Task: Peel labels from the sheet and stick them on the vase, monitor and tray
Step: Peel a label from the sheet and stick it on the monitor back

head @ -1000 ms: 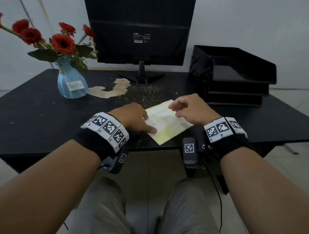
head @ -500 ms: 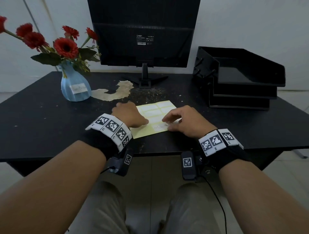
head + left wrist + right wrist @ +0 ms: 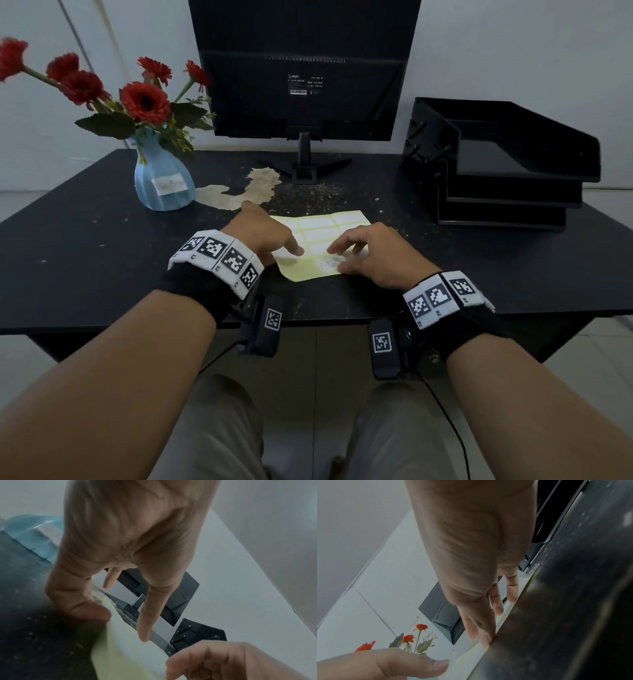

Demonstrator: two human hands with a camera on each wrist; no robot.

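The yellow label sheet lies flat on the black desk near its front edge, with several white labels on it. One label at the sheet's near right corner has handwriting. My left hand presses the sheet's left side with straight fingers. My right hand rests on the right side, its fingertips touching the written label. The blue vase at the back left carries a white label. The monitor shows its back. The black tray stack stands at the right.
Red flowers lean out of the vase towards the monitor. A pale peeled patch marks the desk between the vase and the monitor stand. Beyond the desk is a white wall.
The sheet has turned from a slant to lie squarer and farther from the desk edge. My right hand has come down from above it onto the written label. My left hand still presses it.
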